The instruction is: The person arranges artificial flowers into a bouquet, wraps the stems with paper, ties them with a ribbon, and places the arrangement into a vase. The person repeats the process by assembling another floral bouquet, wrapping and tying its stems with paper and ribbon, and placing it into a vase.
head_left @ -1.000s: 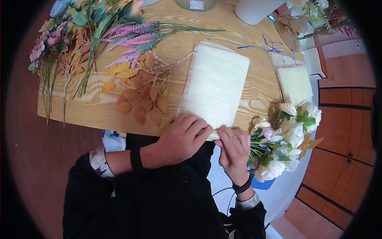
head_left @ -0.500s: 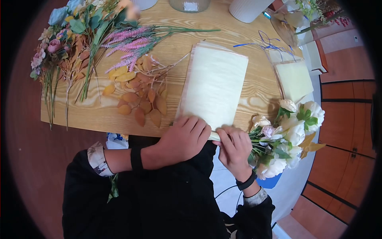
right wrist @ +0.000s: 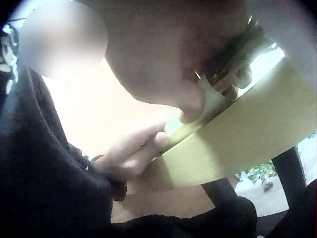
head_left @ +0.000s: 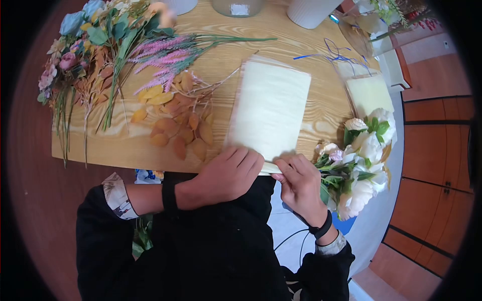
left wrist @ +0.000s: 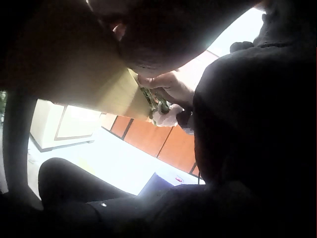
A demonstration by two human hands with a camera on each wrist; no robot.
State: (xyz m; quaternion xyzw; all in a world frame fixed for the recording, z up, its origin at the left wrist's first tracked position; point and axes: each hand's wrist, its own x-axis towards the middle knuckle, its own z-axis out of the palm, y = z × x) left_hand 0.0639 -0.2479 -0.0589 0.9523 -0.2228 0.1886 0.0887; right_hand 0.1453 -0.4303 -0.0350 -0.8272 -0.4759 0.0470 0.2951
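A stack of cream wrapping paper lies at the table's front edge, its near edge turned over into a narrow folded strip. My left hand pinches the left part of this strip, fingers over the paper; its thumb shows below in the right wrist view. At the strip's right part, my right hand pinches the paper between thumb and curled fingers. Right beside that hand, a bunch of white artificial flowers reaches out to the right, with its green stems running in toward the hand, which hides their ends.
Brown-leaved branches, pink lavender-like sprays and mixed artificial flowers lie on the left of the wooden table. A smaller paper pack and blue ribbon lie on the right. Vases stand at the back.
The folded strip shows more between my hands. My right hand has shifted slightly right, and the white flowers have swung upward and turned. The left hand has moved slightly left.
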